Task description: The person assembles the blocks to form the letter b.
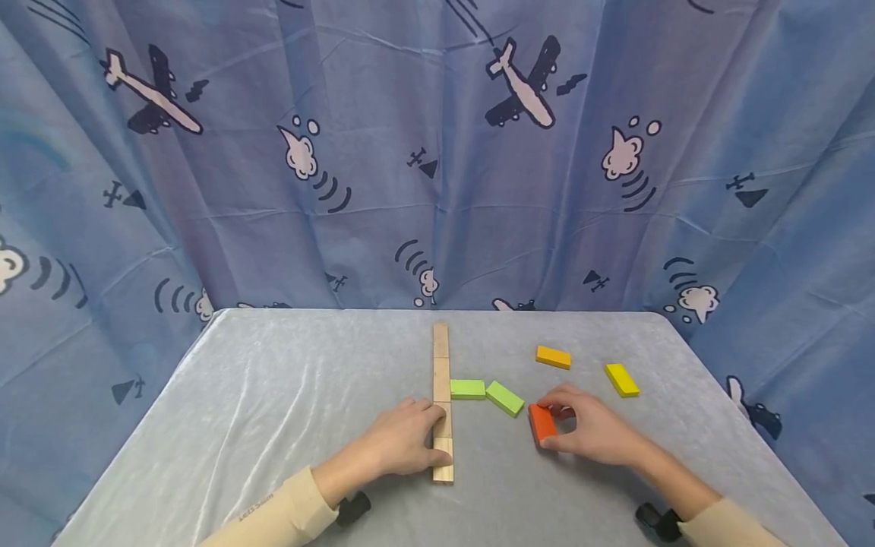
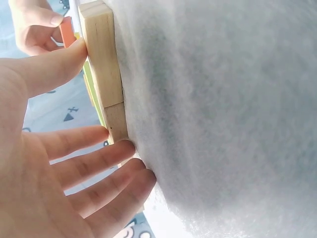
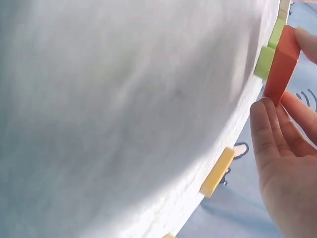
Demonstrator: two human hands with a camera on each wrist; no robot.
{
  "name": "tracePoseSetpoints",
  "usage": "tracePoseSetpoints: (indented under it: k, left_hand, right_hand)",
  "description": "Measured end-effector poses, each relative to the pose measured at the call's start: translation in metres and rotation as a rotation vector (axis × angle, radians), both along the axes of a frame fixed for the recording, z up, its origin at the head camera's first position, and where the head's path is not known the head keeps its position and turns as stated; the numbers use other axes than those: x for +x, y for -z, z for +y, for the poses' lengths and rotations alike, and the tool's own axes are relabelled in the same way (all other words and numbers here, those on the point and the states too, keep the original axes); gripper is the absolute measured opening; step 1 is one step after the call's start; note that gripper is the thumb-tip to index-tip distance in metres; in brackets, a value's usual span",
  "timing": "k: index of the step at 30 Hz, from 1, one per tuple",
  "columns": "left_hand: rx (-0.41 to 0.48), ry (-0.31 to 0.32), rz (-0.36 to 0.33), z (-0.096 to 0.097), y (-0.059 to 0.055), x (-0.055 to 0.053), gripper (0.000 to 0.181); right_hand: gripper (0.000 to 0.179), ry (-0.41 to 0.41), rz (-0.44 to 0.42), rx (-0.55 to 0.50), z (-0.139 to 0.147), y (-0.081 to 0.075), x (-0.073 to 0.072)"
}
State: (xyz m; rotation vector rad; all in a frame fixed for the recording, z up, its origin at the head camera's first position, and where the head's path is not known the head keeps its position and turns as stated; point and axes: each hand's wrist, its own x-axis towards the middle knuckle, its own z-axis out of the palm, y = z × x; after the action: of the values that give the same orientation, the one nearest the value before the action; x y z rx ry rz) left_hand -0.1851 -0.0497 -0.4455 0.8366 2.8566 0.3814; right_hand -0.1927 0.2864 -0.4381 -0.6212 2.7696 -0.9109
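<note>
A row of plain wooden blocks (image 1: pixel 441 378) runs away from me down the middle of the table, laid end to end. My left hand (image 1: pixel 408 438) rests at the row's near part, thumb and fingertips spread along it, fingers fairly straight in the left wrist view. Between thumb and fingertips my right hand (image 1: pixel 593 427) pinches an orange-red block (image 1: pixel 542 423) by its two ends; the right wrist view shows the same red block (image 3: pixel 282 64) tilted. One light green block (image 1: pixel 468 389) meets the wooden row at its right side, and a second green block (image 1: pixel 505 399) lies angled beside it.
An orange-yellow block (image 1: pixel 553 357) lies beyond my right hand, with a yellow block (image 1: pixel 621 380) farther right. A pale cloth covers the table (image 1: pixel 307 365). Behind its far edge hangs a blue curtain (image 1: pixel 383 190) printed with airplanes.
</note>
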Motion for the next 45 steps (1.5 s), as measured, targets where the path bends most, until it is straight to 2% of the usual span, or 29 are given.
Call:
tracePoseSetpoints:
  k: [9,15,26,36,45]
  left_hand:
    - [0.0,0.006,0.004,0.0,-0.003,0.002,0.063]
    - [0.001,-0.001,-0.002,0.0,-0.004,0.003,0.063]
    - [-0.001,0.002,-0.001,0.001,-0.003,0.002,0.064]
    - [-0.005,0.001,0.003,0.001,-0.001,0.001,0.064]
    - [-0.009,0.001,0.003,0.001,0.0,0.001,0.065]
  right_hand:
    - [0.056,-0.05,0.02,0.011,-0.009,0.007,0.0]
    - [0.054,-0.049,0.04,0.034,-0.013,0.007,-0.001]
    - [0.054,-0.058,0.019,0.036,-0.016,0.009,-0.002]
    - [0.054,-0.065,0.0,0.021,-0.016,0.006,-0.002]
    - [0.045,-0.043,-0.01,0.022,-0.006,-0.009,-0.004]
